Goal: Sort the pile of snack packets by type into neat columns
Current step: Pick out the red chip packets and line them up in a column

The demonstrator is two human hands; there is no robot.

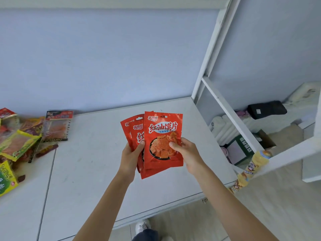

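Both hands hold a fan of glossy red foil snack packets (163, 141) above the white desk (90, 171): left hand (131, 156) and right hand (185, 153) fingers gripping them. A mixed pile of yellow-and-red packets (22, 140) lies at nine o'clock.

Bare worktop (83, 171) lies open below and to the left of my hands. The heap of mixed packets (22, 136) blocks the far left edge. A white frame post (213, 54) rises along my right, hemming that side.
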